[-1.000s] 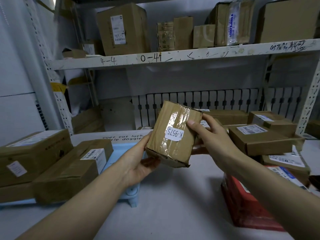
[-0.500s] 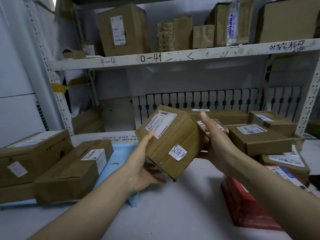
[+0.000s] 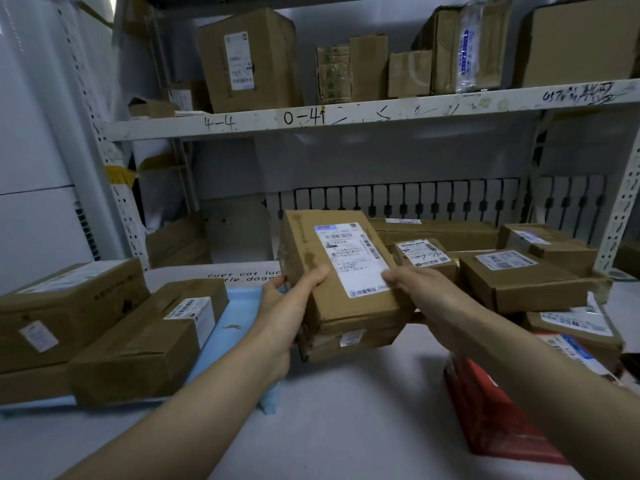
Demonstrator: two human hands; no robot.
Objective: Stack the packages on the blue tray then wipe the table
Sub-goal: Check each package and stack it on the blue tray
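Both hands grasp one brown package (image 3: 341,271) held above the surface (image 3: 346,427), its shipping label facing up: the left hand (image 3: 289,306) wraps its near-left corner with the thumb on top, and the right hand (image 3: 420,289) grips its right edge. The blue tray (image 3: 239,317), already carrying packages (image 3: 145,341), lies just left of the left hand. More packages (image 3: 519,282) and a red one (image 3: 491,410) sit to the right of the right hand.

2 bare forearms, left hand (image 3: 291,306), right hand (image 3: 426,289), seemingly no sleeves
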